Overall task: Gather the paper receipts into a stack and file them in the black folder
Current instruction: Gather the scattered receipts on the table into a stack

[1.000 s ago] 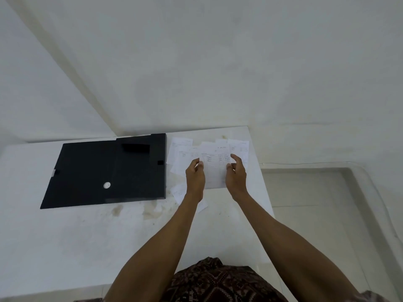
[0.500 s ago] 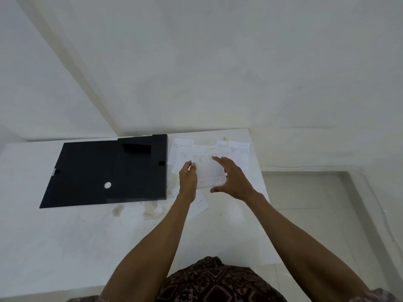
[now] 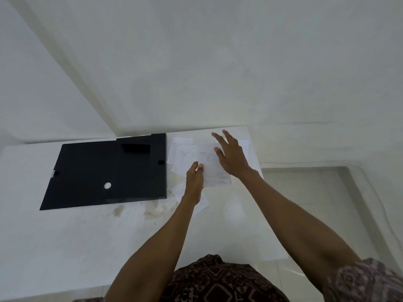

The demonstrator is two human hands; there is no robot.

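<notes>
A black folder [image 3: 109,171] lies flat on the white table [image 3: 65,247], left of a loose spread of white paper receipts. My left hand [image 3: 194,182] pinches the left edge of one printed receipt [image 3: 214,171] and holds it just above the others. My right hand [image 3: 231,155] is spread open with nothing in it, reaching over the far right receipt [image 3: 245,144] near the table's back right corner. More receipts [image 3: 181,153] lie beside the folder's right edge, and another small receipt [image 3: 178,190] sits partly under my left wrist.
A white wall rises right behind the table. The table's right edge [image 3: 259,171] drops to a pale tiled floor [image 3: 316,203]. Brownish stains [image 3: 152,210] mark the tabletop in front of the folder.
My right hand has let go of the printed receipt and moved up and right with its fingers spread. The left hand still holds that receipt, a little lower and left.
</notes>
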